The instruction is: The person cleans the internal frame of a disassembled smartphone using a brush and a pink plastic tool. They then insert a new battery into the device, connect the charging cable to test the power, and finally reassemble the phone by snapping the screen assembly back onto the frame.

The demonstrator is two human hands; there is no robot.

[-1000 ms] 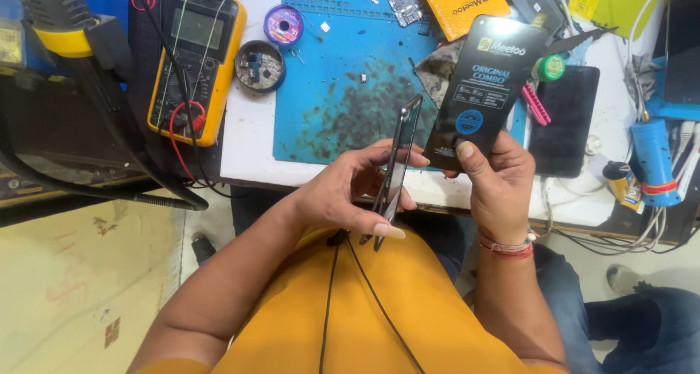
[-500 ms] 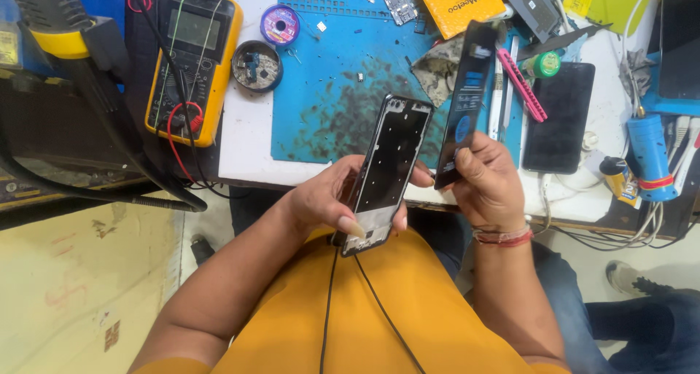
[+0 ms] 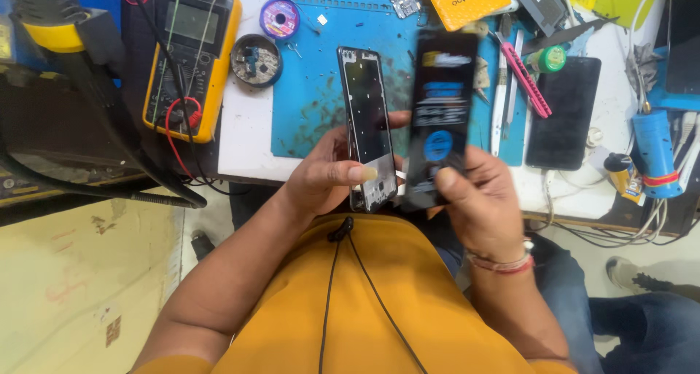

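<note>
Holding two phone parts side by side above the near edge of a white workbench (image 3: 244,137), a person in an orange shirt (image 3: 379,301) works over a cluttered repair station. The left hand (image 3: 328,177) is closed around a black rectangular phone frame with an open middle (image 3: 367,122), thumb laid across its lower front and fingers wrapped behind; the frame stands nearly upright, its top rising well clear of the hand. The right hand (image 3: 477,199), a red thread band at the wrist, grips a black flat rectangular screen panel with blue and yellow printing on its face (image 3: 440,115), thumb pressed on the lower front, the panel projecting up and away from the palm. Frame and panel stand just beside each other, a narrow gap between them, with the frame on the left.

Behind them lies a blue silicone work mat (image 3: 321,75), darkly stained near its middle. Left of the mat sit a yellow-cased digital multimeter with red and black leads (image 3: 191,57), a round dark metal tin (image 3: 257,59) and a small purple spool (image 3: 279,17). Right of the panel rest a pink-handled tool (image 3: 526,79), a dark smartphone lying flat (image 3: 563,111) and a blue cylindrical container (image 3: 654,152). A black cord (image 3: 364,279) runs down the shirt front.
</note>
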